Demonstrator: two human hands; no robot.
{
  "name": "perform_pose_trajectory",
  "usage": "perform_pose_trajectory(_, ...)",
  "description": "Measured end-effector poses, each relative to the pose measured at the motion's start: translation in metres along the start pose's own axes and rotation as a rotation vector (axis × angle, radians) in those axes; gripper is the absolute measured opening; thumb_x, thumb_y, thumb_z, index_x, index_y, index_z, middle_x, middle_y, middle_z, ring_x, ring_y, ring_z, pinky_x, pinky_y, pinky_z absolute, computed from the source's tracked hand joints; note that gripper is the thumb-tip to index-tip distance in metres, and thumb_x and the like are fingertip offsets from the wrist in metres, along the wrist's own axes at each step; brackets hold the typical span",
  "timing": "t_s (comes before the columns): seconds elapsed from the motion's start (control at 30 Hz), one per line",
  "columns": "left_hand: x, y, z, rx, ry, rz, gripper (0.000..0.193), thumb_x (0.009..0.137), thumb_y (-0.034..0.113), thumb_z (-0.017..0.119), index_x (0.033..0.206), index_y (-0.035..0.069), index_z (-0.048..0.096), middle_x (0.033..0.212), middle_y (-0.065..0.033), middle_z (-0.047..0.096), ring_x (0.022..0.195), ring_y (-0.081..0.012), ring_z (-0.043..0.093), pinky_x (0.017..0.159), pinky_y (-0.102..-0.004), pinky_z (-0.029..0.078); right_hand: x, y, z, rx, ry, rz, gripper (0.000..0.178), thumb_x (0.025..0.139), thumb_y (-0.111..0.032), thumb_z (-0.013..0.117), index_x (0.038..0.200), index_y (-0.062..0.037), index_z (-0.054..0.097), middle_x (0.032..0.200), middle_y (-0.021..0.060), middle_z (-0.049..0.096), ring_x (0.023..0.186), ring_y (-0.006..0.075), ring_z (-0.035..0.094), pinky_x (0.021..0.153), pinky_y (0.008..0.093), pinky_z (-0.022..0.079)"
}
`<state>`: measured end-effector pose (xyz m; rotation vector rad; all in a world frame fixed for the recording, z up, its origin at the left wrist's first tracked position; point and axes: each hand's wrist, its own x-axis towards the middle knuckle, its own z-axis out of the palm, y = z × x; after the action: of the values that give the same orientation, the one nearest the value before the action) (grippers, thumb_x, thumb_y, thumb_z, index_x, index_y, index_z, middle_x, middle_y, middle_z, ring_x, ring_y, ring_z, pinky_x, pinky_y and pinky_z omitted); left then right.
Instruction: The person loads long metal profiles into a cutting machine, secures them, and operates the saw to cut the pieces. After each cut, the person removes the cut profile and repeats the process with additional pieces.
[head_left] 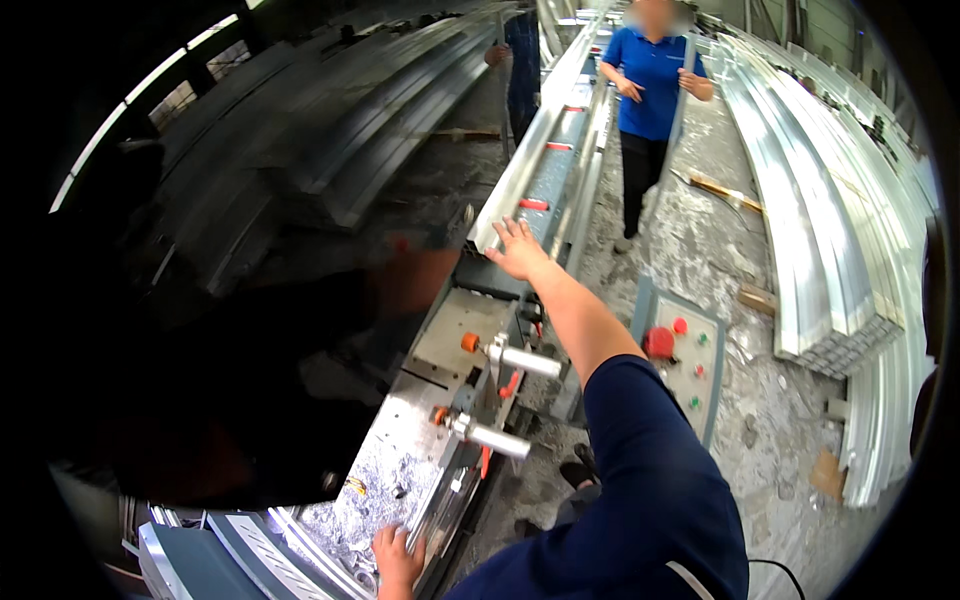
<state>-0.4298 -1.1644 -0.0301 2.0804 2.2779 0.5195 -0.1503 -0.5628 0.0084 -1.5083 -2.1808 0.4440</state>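
Aluminium profile (pixel 516 180): beyond clamp cylinders (pixel 530 362), seemingly not yet clamped. Right hand (pixel 520 254): fingers spread over profile end, ungripping. Left hand (pixel 398 564): before cylinders, at desk (pixel 405 415) edge; finger hold unclear.

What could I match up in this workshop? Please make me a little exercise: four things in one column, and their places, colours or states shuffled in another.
Things
1. The person's bare right hand
2. The person's bare left hand
3. Slanted, grey-edged control panel
4. Two silver metal cylinders

Places, colours or states
A. Dotted with red and green buttons
B. At the near end of a long silver metal profile
C. Fitted with orange tips
D. Beside the littered flat metal machine bed, low in the picture

Right pairs: 1-B, 2-D, 3-A, 4-C
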Motion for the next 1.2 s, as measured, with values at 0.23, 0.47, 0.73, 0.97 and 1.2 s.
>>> perform_pose_trajectory(0.23,-0.083,0.056,-0.039,0.111,-0.283,-0.403,0.033,0.073,0.028,0.075,0.095,0.005,0.068,0.100,-0.0185,0.064,0.098,-0.0376,0.060,0.089,-0.0480,0.047,0.081,0.004,0.059,-0.032,0.084,-0.103,0.069,0.097,-0.052,0.048,0.154,-0.0143,0.033,0.163,0.0068,0.022,0.152,0.0310,0.009,0.124,0.0439,0.013)
perform_pose_trajectory(0.47,-0.080,0.091,-0.020,-0.016,-0.490,-0.710,0.036,0.074,0.032,0.075,0.095,0.003,0.069,0.098,-0.0193,0.066,0.095,-0.0365,0.063,0.086,-0.0467,0.049,0.073,-0.003,0.053,-0.088,-0.003,-0.113,0.078,0.094,-0.060,0.050,0.155,-0.0135,0.031,0.164,0.0054,0.020,0.153,0.0277,0.007,0.124,0.0425,0.013)
perform_pose_trajectory(0.73,-0.084,0.081,0.022,-0.169,-0.573,-0.810,0.041,0.075,0.037,0.075,0.095,0.001,0.070,0.095,-0.0201,0.068,0.092,-0.0352,0.065,0.084,-0.0453,0.050,0.075,0.004,0.009,0.074,-0.175,-0.120,0.093,0.089,-0.067,0.051,0.156,-0.0091,0.024,0.165,0.0116,0.015,0.152,0.0305,0.009,0.123,0.0451,0.014)
perform_pose_trajectory(0.97,-0.112,0.057,0.054,-0.255,-0.616,-0.885,0.046,0.076,0.041,0.074,0.095,-0.001,0.071,0.093,-0.0208,0.069,0.090,-0.0340,0.067,0.081,-0.0441,0.052,-0.072,0.113,-0.130,0.391,0.550,-0.089,0.050,0.077,-0.034,0.083,0.105,0.0004,0.061,0.109,0.0154,0.064,0.099,0.0278,0.064,0.085,0.0366,0.051)
perform_pose_trajectory(1.2,-0.131,0.014,0.055,-0.285,-0.631,-0.994,0.051,0.077,0.045,0.074,0.095,-0.003,0.072,0.091,-0.0215,0.071,0.087,-0.0329,0.070,0.079,-0.0428,0.053,-0.156,0.337,-0.242,0.343,0.927,0.679,0.079,0.075,-0.046,0.082,0.126,0.0081,0.056,0.113,0.0163,0.067,0.103,0.0250,0.063,0.092,0.0350,0.047)
